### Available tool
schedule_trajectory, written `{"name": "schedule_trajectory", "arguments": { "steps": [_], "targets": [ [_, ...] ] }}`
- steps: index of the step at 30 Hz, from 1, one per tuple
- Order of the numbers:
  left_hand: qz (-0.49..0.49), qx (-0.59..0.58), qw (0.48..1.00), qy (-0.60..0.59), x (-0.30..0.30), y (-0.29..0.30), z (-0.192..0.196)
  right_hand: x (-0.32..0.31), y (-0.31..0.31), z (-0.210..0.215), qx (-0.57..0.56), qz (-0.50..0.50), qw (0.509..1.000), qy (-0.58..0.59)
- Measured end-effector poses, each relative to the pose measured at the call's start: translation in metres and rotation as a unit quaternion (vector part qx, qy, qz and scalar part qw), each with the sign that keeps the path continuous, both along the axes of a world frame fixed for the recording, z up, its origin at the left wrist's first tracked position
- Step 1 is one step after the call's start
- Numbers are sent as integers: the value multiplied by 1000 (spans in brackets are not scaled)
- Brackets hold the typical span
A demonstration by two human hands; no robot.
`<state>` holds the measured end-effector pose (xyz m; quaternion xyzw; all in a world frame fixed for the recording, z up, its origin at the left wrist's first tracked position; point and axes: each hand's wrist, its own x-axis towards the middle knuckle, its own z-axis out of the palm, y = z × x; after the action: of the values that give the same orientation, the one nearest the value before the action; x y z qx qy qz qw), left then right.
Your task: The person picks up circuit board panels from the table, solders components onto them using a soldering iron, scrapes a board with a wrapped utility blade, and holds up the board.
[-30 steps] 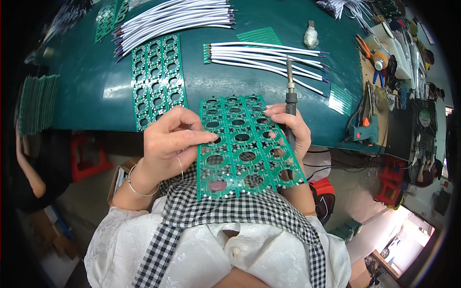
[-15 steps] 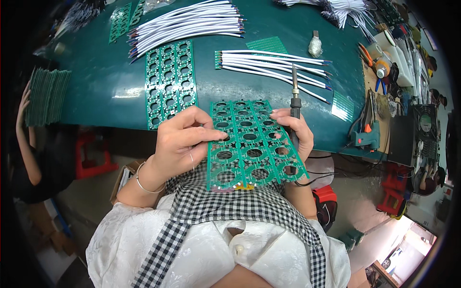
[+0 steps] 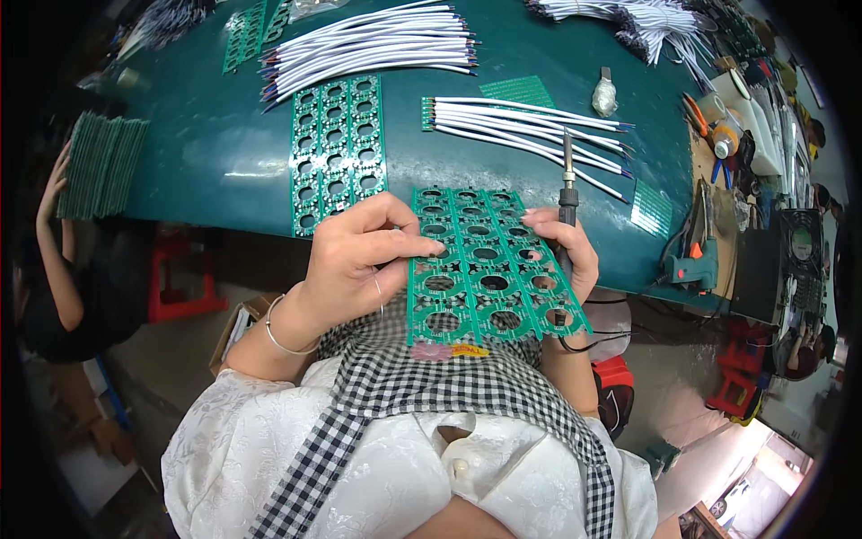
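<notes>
A green panel of circuit boards (image 3: 465, 269), with rows of round cut-outs, is held up over my lap in front of the table edge. My left hand (image 3: 364, 256) pinches its left side, thumb and forefinger closed near a cut-out in the left column. My right hand (image 3: 575, 247) grips the panel's right edge and also holds a soldering iron (image 3: 568, 198), its tip pointing away from me and clear of the panel. Beyond my left hand, a similar panel (image 3: 321, 148) lies flat on the table. White cables (image 3: 516, 126) attached to a small green strip lie past the iron.
A thick bundle of white cables (image 3: 373, 54) lies at the back. Stacked green panels (image 3: 103, 166) stand at the left edge, near another person's hand (image 3: 54, 184). At right are a glue gun (image 3: 691, 265), orange-handled pliers (image 3: 694, 112) and a solder spool (image 3: 725, 141).
The whole scene sits slightly farther right as my view turned a little. The panel's near edge appears slightly raised. Both hands keep the same hold.
</notes>
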<state>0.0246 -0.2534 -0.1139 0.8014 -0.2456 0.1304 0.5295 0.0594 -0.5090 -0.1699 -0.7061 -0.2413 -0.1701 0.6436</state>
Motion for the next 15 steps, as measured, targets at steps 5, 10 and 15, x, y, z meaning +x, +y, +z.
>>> {"name": "schedule_trajectory", "arguments": {
  "steps": [5,10,15],
  "targets": [
    [2,1,1000,0,0,-1,1,-1,-1,-1,-4,-2,1000,8],
    [6,10,1000,-8,0,-1,1,0,-1,-1,-13,-2,1000,-9],
    [7,8,1000,0,0,-2,3,0,-3,-4,-10,4,1000,-10]
  ]
}}
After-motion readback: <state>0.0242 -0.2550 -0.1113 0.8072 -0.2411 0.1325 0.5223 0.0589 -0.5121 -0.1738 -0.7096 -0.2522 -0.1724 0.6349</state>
